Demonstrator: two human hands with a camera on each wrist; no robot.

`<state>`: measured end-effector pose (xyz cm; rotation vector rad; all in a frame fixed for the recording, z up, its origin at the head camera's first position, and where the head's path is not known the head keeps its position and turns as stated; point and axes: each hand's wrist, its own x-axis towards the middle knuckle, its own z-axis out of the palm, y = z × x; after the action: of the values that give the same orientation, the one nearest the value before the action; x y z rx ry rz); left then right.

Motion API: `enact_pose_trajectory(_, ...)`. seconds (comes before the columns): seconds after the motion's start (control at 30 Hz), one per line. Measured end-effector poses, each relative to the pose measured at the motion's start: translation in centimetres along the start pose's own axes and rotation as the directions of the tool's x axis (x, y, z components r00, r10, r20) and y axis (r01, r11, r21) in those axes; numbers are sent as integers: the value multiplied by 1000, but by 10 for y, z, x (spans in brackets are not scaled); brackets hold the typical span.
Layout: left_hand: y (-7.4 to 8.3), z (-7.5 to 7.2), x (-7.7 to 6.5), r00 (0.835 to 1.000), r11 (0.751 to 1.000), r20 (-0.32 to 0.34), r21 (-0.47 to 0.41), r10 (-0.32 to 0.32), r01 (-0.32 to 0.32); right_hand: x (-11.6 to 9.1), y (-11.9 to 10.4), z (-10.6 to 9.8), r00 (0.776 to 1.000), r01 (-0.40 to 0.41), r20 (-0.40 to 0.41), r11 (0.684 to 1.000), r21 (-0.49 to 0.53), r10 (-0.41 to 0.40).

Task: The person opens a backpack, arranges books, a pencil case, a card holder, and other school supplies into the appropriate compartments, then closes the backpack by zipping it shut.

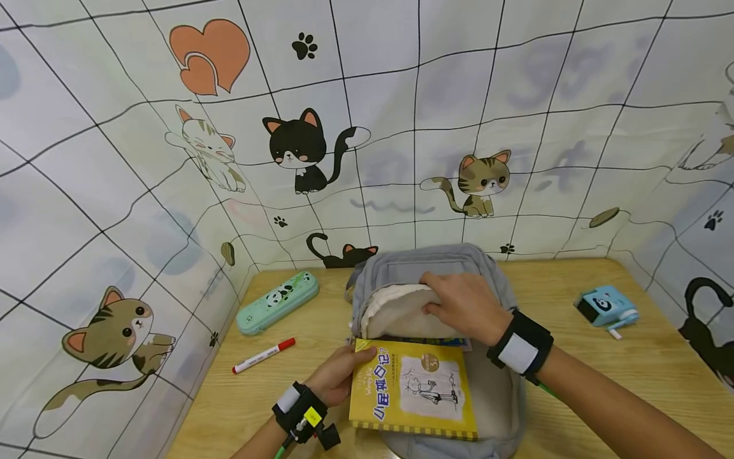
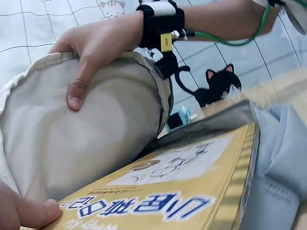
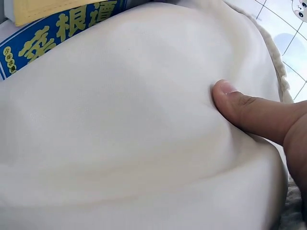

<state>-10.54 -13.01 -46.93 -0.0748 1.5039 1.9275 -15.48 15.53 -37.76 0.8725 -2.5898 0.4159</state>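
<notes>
A grey backpack [image 1: 496, 395] lies unzipped on the table. My right hand [image 1: 473, 303] grips the edge of its opened front flap [image 1: 401, 312], thumb on the pale lining, as the left wrist view also shows. My left hand [image 1: 337, 371] holds a yellow book [image 1: 421, 389] by its upper left corner, thumb on the cover; its other fingers are hidden beneath. The yellow book lies tilted over the bag's opening. Partly under the flap, a blue book [image 3: 50, 38] with yellow lettering shows behind the yellow one.
On the wooden table [image 1: 550, 357], a green panda pencil case [image 1: 278, 303] and a red-capped marker [image 1: 264, 356] lie left of the backpack. A blue panda box-shaped item [image 1: 608, 305] stands at the right. A cat-print curtain [image 1: 390, 146] hangs behind.
</notes>
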Motion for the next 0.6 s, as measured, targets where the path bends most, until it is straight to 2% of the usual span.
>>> enact_pose_trajectory(0.2, -8, 0, 2, 999, 993, -38, -114, 39, -43, 1, 1, 0, 1000, 10, -22, 1000, -14, -10)
enact_pose_trajectory(0.3, -16, 5, 4, 995, 981, -72, -177, 68, -79, 1, -1, -1, 1000, 10, -23, 1000, -9, -10)
enact_pose_trajectory(0.4, -25, 10, 6, 992, 974, -93, -201, 91, -108, 1, -2, -1, 1000, 9, -12, 1000, -5, -9)
enact_pose_trajectory(0.5, -32, 15, 10, 987, 973, -104, -181, 122, -140, 1, -3, 0, 1000, 7, -3, 1000, -8, -7)
enact_pose_trajectory(0.6, -31, 16, 12, 981, 984, -112, -70, 157, -166, 0, -2, 0, 1000, 6, -8, 1000, -12, -6)
